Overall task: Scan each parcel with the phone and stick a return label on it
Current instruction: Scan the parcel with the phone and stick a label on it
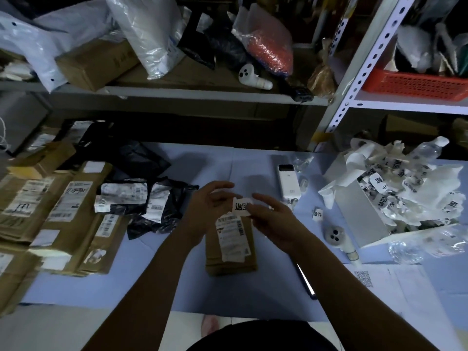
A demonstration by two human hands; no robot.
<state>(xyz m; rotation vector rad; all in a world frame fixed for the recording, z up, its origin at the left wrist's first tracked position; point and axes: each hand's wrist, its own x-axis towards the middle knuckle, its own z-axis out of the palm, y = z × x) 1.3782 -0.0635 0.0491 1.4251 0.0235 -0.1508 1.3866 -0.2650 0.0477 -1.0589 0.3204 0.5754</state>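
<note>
The return label (241, 206) is a small scrap of thin paper, so it should weigh next to nothing, curl and crease readily, and cling to skin once its sticky side is bare; its edges look the safest place to hold it. It is held that way: the left grip (210, 206) pinches its left edge and the right grip (276, 224) its right edge, just above the far end of the brown parcel (230, 259). The label is white and ragged-edged, with bold black characters. The parcel, a flat, stiff-looking cardboard pack bearing a printed shipping label (231, 236), lies on the blue surface (177, 274); a heap of loose labels (395, 188) sits well to the parcel's right.
</note>
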